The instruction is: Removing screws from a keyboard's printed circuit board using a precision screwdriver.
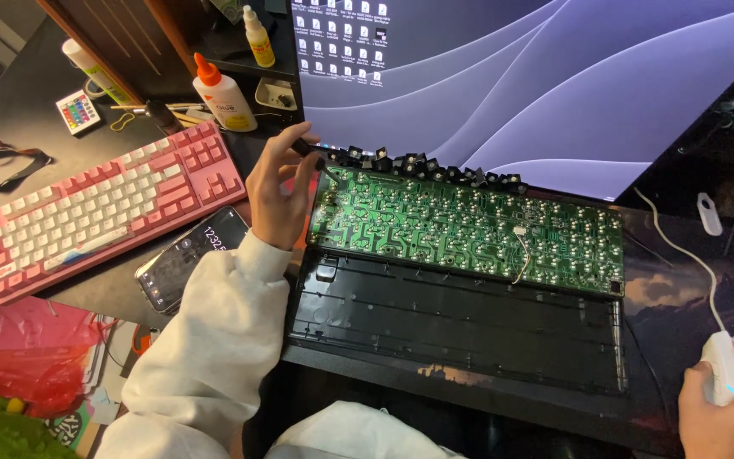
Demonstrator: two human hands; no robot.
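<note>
A green keyboard circuit board [469,225] lies solder side up, tipped back over the black lower case [456,319] of an opened keyboard. Black key switches [422,166] show along its far edge. My left hand [278,187], in a pale grey sleeve, rests at the board's left end, fingers apart, with a thin dark tool-like thing near the fingertips; whether it is gripped is unclear. My right hand [728,408] sits at the lower right, closed over a white wired mouse [722,365].
A pink and white keyboard [99,212] lies to the left, with a dark phone [190,255] beside my left arm. Glue bottles [224,93] and a small remote [78,112] stand behind. A large monitor [545,76] rises behind the board. Red plastic [27,353] lies lower left.
</note>
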